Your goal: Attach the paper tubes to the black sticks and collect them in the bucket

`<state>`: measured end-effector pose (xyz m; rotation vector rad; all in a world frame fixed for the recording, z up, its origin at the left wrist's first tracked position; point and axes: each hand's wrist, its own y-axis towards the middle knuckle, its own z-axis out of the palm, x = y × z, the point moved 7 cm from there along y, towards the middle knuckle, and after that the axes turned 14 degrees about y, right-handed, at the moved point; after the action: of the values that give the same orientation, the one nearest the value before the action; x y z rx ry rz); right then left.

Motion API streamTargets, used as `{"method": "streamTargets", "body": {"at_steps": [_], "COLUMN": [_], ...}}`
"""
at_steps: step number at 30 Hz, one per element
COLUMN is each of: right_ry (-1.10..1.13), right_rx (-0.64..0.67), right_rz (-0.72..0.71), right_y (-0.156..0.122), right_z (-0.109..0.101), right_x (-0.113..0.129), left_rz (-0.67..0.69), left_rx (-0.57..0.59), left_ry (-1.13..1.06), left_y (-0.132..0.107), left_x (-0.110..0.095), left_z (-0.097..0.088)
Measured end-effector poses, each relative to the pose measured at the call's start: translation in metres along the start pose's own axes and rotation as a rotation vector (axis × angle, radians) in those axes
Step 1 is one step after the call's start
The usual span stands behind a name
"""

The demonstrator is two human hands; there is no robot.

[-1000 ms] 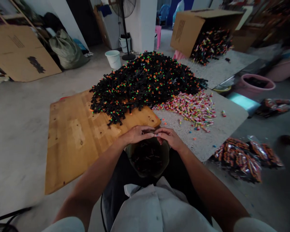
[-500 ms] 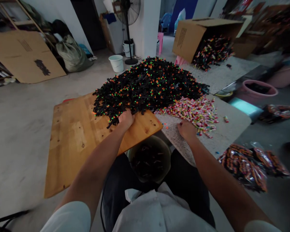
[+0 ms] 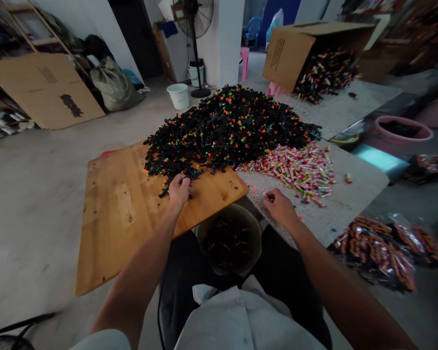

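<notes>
My left hand [image 3: 179, 189] is closed on a small black plastic toy gun, mostly hidden by the fingers, just above the wooden board. Right in front of it rises a large heap of black toy guns [image 3: 226, 126] with orange and green tips. My right hand [image 3: 279, 205] is curled in a pinch over the near edge of the stone-topped table. A tiny pale bit shows at its fingertips, too small to name. Beyond that hand spreads a pile of small pink, red and yellow candy tubes [image 3: 295, 167].
Between my legs stands a bucket [image 3: 257, 243] with black pieces inside. The wooden board [image 3: 113, 228] extends left. A tipped cardboard box [image 3: 288, 56] spills black toys at the back right. Filled plastic bags [image 3: 379, 248] lie on the floor to the right.
My left hand has drawn back from the heap, toward me and slightly left, with a black toy gun in it. My right hand has moved slightly down, away from the candy tubes.
</notes>
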<state>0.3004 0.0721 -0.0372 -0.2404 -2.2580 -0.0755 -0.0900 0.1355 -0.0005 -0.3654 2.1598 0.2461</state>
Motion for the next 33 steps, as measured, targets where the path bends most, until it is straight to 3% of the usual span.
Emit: {"method": "streamTargets", "body": {"at_steps": [3, 5, 7, 11, 14, 17, 23, 33], "right_ry": [0.486, 0.733, 0.874, 0.967, 1.001, 1.077, 1.228, 1.298], "right_rx": [0.138, 0.266, 0.345, 0.416, 0.448, 0.399, 0.281, 0.196], "right_rz": [-0.069, -0.077, -0.083, -0.089, -0.06, -0.021, 0.031, 0.085], "right_y": [-0.018, -0.03, -0.04, -0.052, -0.061, -0.071, -0.085, -0.086], "right_z": [0.026, 0.043, 0.055, 0.066, 0.072, 0.074, 0.076, 0.079], "right_x": [0.035, 0.063, 0.088, 0.119, 0.128, 0.132, 0.13, 0.128], "left_rz": [-0.057, -0.065, -0.067, -0.034, 0.011, 0.008, -0.037, -0.007], "left_rx": [0.244, 0.38, 0.432, 0.371, 0.272, 0.148, 0.005, -0.034], "left_ry": [-0.475, -0.626, -0.685, -0.708, -0.751, -0.794, -0.805, -0.724], "left_y": [-0.017, -0.032, -0.047, -0.065, -0.071, -0.072, -0.071, -0.074], "left_x": [-0.001, -0.009, -0.018, -0.04, -0.056, -0.065, -0.064, -0.062], "left_z": [0.007, 0.015, 0.021, 0.031, 0.035, 0.035, 0.036, 0.039]}}
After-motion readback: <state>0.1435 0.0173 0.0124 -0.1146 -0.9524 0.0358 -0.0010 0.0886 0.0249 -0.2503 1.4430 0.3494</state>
